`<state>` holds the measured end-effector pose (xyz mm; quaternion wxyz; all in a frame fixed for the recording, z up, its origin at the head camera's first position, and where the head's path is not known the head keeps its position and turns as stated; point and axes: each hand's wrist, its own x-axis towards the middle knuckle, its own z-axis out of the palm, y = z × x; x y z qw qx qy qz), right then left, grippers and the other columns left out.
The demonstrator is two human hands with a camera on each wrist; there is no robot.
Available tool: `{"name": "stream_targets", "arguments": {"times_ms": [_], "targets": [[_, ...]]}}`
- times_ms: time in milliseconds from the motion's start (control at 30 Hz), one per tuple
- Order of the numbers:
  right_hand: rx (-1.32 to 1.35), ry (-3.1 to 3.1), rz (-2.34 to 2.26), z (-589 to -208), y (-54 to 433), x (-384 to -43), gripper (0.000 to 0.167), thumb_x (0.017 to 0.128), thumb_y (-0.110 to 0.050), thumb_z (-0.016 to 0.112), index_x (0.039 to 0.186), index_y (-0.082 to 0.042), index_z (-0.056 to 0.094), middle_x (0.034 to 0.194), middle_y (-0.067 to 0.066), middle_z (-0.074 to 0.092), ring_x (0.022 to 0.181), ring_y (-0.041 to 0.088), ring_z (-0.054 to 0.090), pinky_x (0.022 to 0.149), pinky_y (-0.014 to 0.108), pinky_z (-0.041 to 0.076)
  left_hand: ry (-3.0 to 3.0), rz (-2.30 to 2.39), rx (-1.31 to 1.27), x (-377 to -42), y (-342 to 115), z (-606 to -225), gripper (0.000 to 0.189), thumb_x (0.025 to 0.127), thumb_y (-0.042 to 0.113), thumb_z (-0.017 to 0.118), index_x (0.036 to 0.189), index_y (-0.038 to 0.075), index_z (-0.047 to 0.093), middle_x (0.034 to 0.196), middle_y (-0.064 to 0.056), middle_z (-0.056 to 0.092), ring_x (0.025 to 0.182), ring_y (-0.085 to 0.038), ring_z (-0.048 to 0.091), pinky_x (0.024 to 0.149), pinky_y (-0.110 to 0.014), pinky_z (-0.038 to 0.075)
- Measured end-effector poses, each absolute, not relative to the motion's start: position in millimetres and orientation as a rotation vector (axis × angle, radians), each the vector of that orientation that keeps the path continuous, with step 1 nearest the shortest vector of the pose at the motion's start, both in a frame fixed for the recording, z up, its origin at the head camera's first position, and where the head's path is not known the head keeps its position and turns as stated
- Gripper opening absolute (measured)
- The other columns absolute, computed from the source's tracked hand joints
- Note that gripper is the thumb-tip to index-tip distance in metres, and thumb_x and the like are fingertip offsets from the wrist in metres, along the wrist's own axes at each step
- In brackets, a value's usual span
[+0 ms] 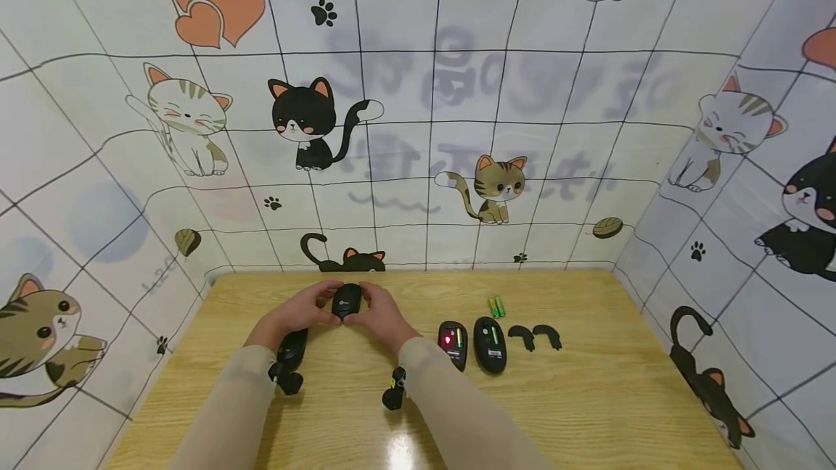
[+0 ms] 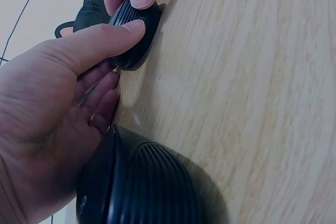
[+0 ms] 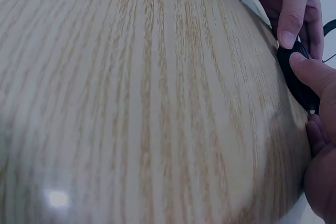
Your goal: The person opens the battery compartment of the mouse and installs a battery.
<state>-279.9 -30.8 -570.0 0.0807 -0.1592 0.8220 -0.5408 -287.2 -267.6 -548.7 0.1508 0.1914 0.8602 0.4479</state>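
Near the table's back edge, a small black computer mouse [image 1: 347, 301] stands between my two hands, its ribbed side showing in the left wrist view. My left hand [image 1: 297, 316] pinches it from the left, thumb on the near end. From the other side my right hand [image 1: 384, 318] grips it, and both thumbs press close together on that end in the right wrist view. A second black mouse [image 2: 142, 182] with a ribbed side lies just below my left wrist, partly covered by the arm in the head view.
On the right lie two upturned mice, one with a red light [image 1: 447, 339] and a larger one [image 1: 490, 345], each with a battery showing. Two green batteries [image 1: 496, 307] and two curved black covers [image 1: 547, 336] lie beside them. Cat-printed cloth [image 1: 405, 201] surrounds the wooden table [image 1: 620, 397].
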Motion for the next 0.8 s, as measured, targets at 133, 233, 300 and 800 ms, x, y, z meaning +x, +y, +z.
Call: {"name": "stream_targets", "arguments": {"times_ms": [133,233,300,800], "targets": [[-0.538,2.541,-1.53,-571.9,-31.1,-283.1,0.083,0.091,-0.016,0.095,0.16,0.004,0.052,0.161,0.02,0.056,0.15,0.035,0.053,0.124,0.048,0.043,2.486,1.281,0.54,-289.3,-268.6,-552.4,0.088,0.092,0.015,0.09,0.166,0.002,0.044,0.161,-0.024,0.052,0.148,-0.047,0.048,0.124,-0.066,0.037],[-0.619,2.625,-1.442,-572.8,-31.1,-284.8,0.078,0.09,-0.017,0.096,0.155,0.002,0.058,0.156,0.018,0.061,0.149,0.034,0.054,0.125,0.047,0.042,2.488,1.271,0.55,-288.1,-267.8,-550.6,0.09,0.091,0.014,0.09,0.166,0.001,0.042,0.16,-0.024,0.052,0.148,-0.048,0.048,0.124,-0.067,0.037],[-0.652,2.651,-1.413,-572.7,-31.0,-284.9,0.076,0.089,-0.017,0.097,0.153,0.001,0.061,0.153,0.017,0.064,0.147,0.034,0.056,0.125,0.046,0.043,2.478,1.27,0.546,-286.3,-266.0,-547.2,0.091,0.091,0.012,0.09,0.167,0.0,0.041,0.159,-0.026,0.052,0.148,-0.049,0.047,0.124,-0.068,0.036],[-0.663,2.719,-1.267,-569.0,-31.6,-281.0,0.081,0.089,-0.021,0.097,0.156,0.003,0.057,0.156,0.019,0.06,0.148,0.038,0.051,0.125,0.046,0.043,2.506,1.285,0.517,-285.2,-262.8,-547.7,0.087,0.09,0.008,0.091,0.165,0.0,0.046,0.161,-0.025,0.054,0.148,-0.051,0.05,0.12,-0.068,0.042]]}}
